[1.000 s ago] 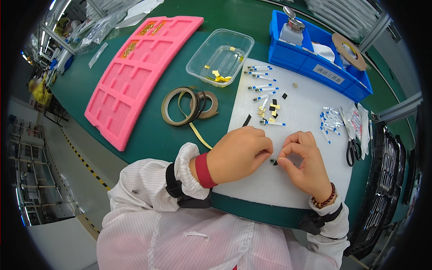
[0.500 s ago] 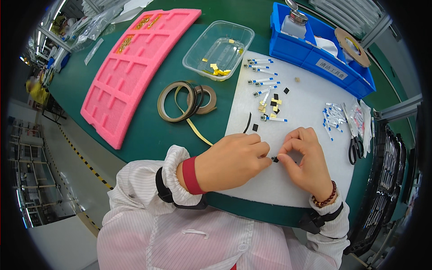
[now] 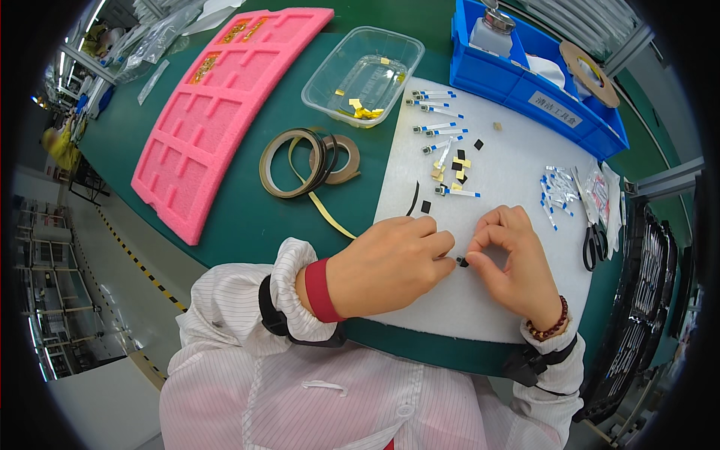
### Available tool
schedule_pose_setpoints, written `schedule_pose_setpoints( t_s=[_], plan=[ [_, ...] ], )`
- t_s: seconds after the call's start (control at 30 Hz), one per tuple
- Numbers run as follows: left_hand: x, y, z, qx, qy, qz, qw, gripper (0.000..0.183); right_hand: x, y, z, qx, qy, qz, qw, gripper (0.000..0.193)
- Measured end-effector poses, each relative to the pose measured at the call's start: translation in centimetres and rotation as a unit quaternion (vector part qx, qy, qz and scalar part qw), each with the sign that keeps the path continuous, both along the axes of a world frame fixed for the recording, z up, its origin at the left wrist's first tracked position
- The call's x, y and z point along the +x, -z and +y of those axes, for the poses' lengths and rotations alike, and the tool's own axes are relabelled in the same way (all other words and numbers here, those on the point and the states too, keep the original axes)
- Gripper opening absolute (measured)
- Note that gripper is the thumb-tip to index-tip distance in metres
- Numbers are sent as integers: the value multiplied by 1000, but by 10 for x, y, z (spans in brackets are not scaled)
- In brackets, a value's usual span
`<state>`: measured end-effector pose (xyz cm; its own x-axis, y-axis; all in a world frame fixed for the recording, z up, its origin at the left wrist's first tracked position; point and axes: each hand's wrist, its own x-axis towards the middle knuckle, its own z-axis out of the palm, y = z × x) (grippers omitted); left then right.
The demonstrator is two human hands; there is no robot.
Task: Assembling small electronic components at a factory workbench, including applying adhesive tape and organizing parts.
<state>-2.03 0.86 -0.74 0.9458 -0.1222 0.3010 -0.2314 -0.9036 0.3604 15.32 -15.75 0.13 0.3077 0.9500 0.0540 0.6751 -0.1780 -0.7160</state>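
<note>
My right hand (image 3: 517, 262) has its thumb and forefinger pinched on a small black piece (image 3: 462, 262), just above the white mat (image 3: 480, 315). Close to it on the left, my left hand (image 3: 394, 259) is closed with its fingers curled. Its fingertips nearly meet the black piece, and whatever they hold is hidden. Beyond the hands lie several short ribbon cables with small square ends, one of them a nearby ribbon cable (image 3: 461, 193). Black and pale yellow squares sit in a small cluster (image 3: 459, 169). A single black square (image 3: 426, 206) and a thin black strip (image 3: 414, 199) lie beyond my left hand.
Tape rolls (image 3: 268, 166) and a clear plastic tub (image 3: 311, 96) with yellow bits stand left of the mat. A pink foam tray (image 3: 171, 169) lies farther left. At the back right is a blue bin (image 3: 495, 79). Scissors (image 3: 594, 246) lie beside loose ribbon cables (image 3: 556, 196).
Both hands have shifted slightly to the right in the picture, the black piece with them. My grip looks the same. The view has tilted a little.
</note>
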Motion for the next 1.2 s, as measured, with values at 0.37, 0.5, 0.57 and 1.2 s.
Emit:
schedule_pose_setpoints(
  t_s=[0.37, 0.5, 0.57, 1.2],
  plan=[
    [1, 2, -1, -4, 2, -7, 1000, 20, -2, 2, 0, 7, 4, -6, 1000, 10],
    [2, 3, 0, 2, 7, -8, 1000, 20, -4, 3, 0, 12, 11, -3, 1000, 10],
    [1, 3, 0, 0, 6, -6, 1000, 20, -4, 4, 1, 17, 13, -6, 1000, 10],
    [-1, 2, -6, 67, 21, -6, 998, 27, -7, 6, 1, 14, 28, -13, 999, 10]
  ],
)
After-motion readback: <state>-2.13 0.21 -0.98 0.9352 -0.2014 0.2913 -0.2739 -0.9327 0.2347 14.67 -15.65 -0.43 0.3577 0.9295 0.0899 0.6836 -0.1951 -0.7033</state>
